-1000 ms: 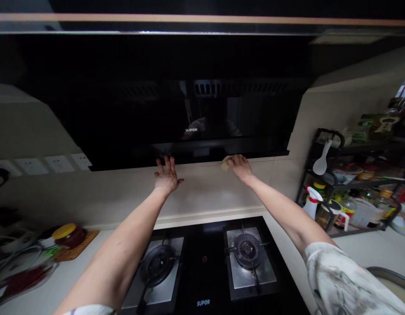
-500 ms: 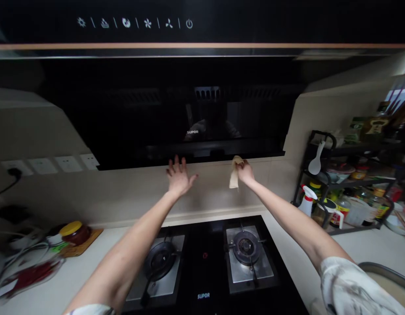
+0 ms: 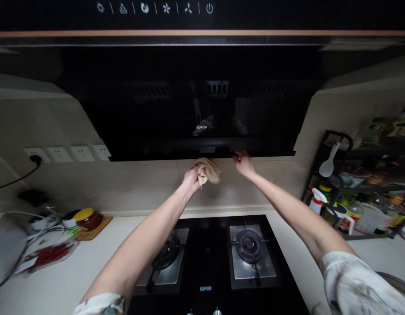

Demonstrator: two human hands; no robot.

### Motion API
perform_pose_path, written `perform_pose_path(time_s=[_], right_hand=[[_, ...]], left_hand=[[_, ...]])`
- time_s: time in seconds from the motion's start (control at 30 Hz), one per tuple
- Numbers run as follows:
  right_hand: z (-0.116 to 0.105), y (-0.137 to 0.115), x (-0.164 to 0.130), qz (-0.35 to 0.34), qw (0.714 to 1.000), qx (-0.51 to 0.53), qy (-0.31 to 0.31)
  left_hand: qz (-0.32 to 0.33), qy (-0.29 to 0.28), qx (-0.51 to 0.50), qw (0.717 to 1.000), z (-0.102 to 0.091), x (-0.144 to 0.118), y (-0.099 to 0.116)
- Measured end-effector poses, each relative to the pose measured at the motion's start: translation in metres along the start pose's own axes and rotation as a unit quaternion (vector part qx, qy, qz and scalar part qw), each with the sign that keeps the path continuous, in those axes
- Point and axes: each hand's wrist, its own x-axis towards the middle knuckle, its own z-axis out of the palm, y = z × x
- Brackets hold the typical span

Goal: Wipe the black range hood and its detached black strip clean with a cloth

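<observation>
A black range hood (image 3: 176,109) with a sloping glossy panel hangs in front of me. Just under its lower edge, my left hand (image 3: 191,178) grips a crumpled beige cloth (image 3: 209,170). My right hand (image 3: 243,163) is raised to the hood's bottom lip, a little right of the cloth. Its fingers are curled at the lip, and whether they pinch anything there is hidden. Below both arms lies a black gas stove (image 3: 205,262), with my left forearm partly covering the left burner (image 3: 167,251). The right burner (image 3: 250,246) shows fully.
A black rack (image 3: 342,188) of bottles and jars stands on the right, with a white spoon (image 3: 329,164) hung on it and a spray bottle (image 3: 318,199) beside it. At left are a yellow-lidded jar (image 3: 87,218), a red packet (image 3: 51,253) and wall sockets (image 3: 82,153).
The cloth has passed from my right hand to my left. My left hand, spread before, is now closed around it and further right. My right hand has stayed near the hood's lower edge.
</observation>
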Motion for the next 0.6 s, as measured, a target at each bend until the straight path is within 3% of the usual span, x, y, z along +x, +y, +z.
perform_pose_path(time_s=[0.07,0.13,0.2,0.27,0.33,0.4,0.47,0.6], right_hand=[[-0.005,0.014,0.012,-0.030,0.994,-0.091,0.043],[-0.005,0.024,0.017,-0.063,0.984,-0.155,0.060],[0.000,0.032,0.015,-0.088,0.976,-0.197,0.036],[0.008,0.039,0.008,-0.125,0.962,-0.244,0.006],[0.017,0.046,0.000,-0.156,0.945,-0.287,-0.003],[0.024,0.051,-0.005,-0.162,0.939,-0.304,0.010],[0.029,0.054,-0.005,-0.158,0.936,-0.313,0.020],[0.032,0.056,-0.003,-0.153,0.933,-0.325,0.024]], left_hand=[[0.048,0.008,-0.017,0.999,0.002,0.010,0.012],[0.157,0.018,0.026,0.987,0.004,0.020,0.018],[0.287,0.016,0.163,0.944,0.005,0.030,0.019],[0.379,-0.022,0.359,0.853,0.005,0.039,0.015],[0.429,-0.064,0.542,0.719,0.007,0.045,0.011],[0.452,-0.082,0.649,0.606,0.011,0.050,0.006],[0.457,-0.088,0.702,0.539,0.017,0.055,0.004],[0.462,-0.112,0.758,0.448,0.024,0.067,0.010]])
